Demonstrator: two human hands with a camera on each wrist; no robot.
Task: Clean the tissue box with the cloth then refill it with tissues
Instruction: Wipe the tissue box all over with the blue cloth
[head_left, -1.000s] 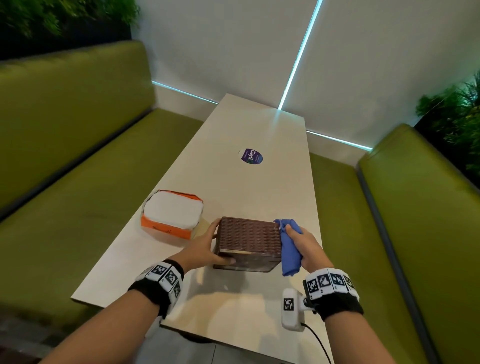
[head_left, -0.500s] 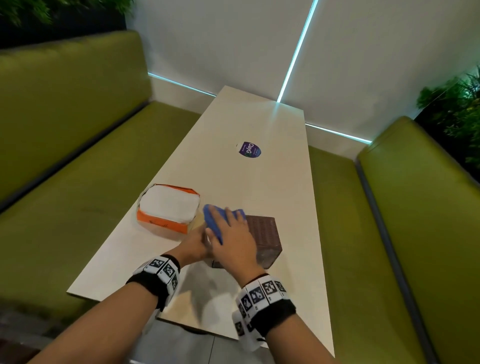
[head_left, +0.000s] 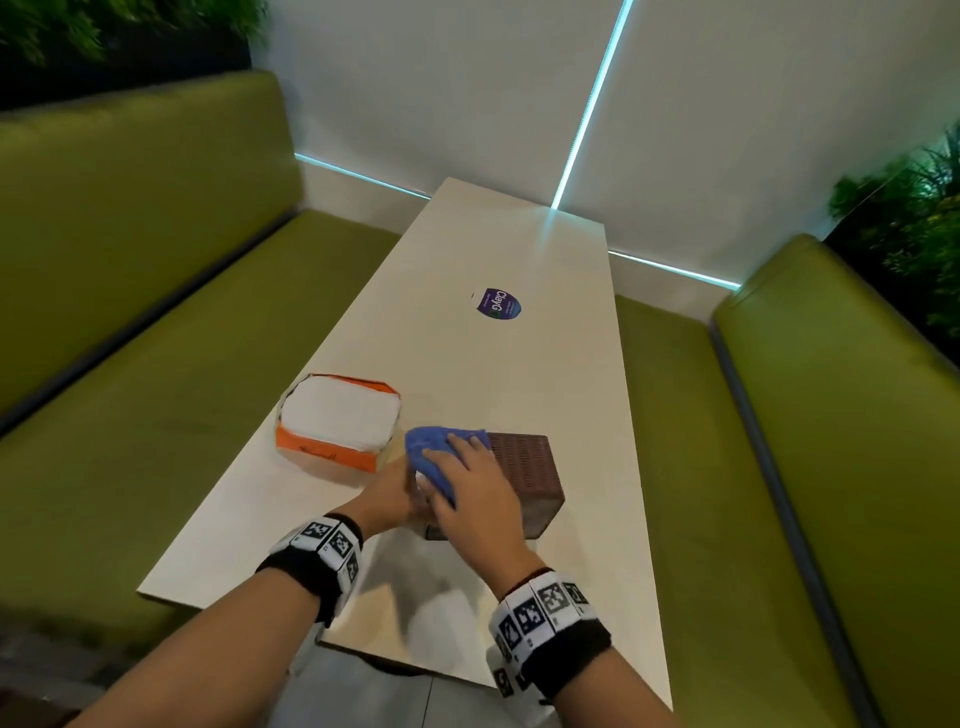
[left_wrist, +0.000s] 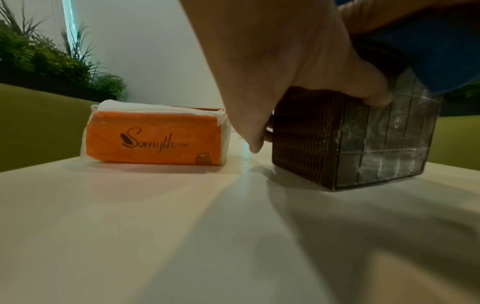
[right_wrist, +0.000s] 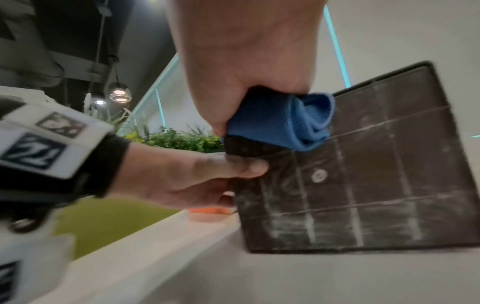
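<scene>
With my left hand (head_left: 387, 501) gripping the near-left corner of the tissue box (head_left: 530, 470) on the tabletop (head_left: 545, 374) and my right hand (head_left: 475, 501) clutching the cloth (head_left: 434, 449) on top, a hard swipe could topple it or shove it into the tissues (head_left: 340, 415) just left.

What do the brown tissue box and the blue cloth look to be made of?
Tissue box: sides look like woven wicker or moulded plastic weave, ribbed and matte; its near face is smooth, dark, scuffed white. Cloth: soft knit, likely microfibre, folding in rolls.
</scene>
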